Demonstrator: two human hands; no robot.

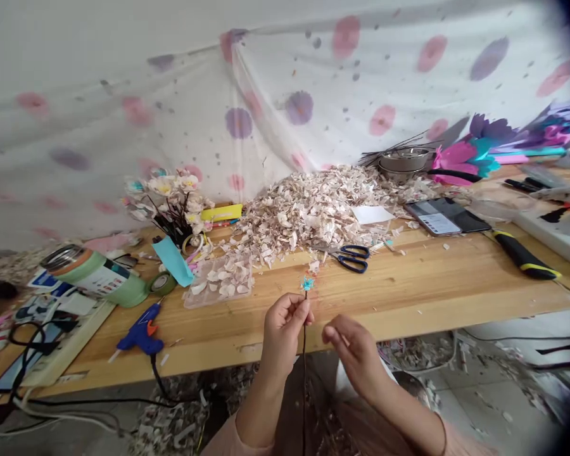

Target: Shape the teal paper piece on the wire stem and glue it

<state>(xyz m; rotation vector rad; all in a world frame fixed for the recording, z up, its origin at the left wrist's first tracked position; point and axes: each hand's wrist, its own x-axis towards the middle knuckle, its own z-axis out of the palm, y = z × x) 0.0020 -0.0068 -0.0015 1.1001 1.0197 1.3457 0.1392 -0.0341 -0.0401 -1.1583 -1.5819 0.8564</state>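
My left hand [287, 323] pinches a thin dark stem [304, 380] between thumb and fingers, just below its top. A tuft of turquoise fringe [307, 283] crowns the stem, which hangs down past the table edge. To the right, apart from the stem, is my right hand [356, 354] with its fingers curled in; whether something small is between them is hidden. Beyond the tuft lie dark-handled scissors [351, 256]. A clear shallow tray [244, 285] holding pale petal-like pieces sits to the left. Behind it all is a large heap of pale, dry petal-like flakes [304, 209].
At left are a blue glue gun [142, 330] with its cord, a green flask [104, 278] on its side and a power strip [83, 345]. Artificial flowers [171, 196] stand behind. Rightward lie a phone [437, 216], a black-yellow tool [525, 253] and metal bowls [403, 159].
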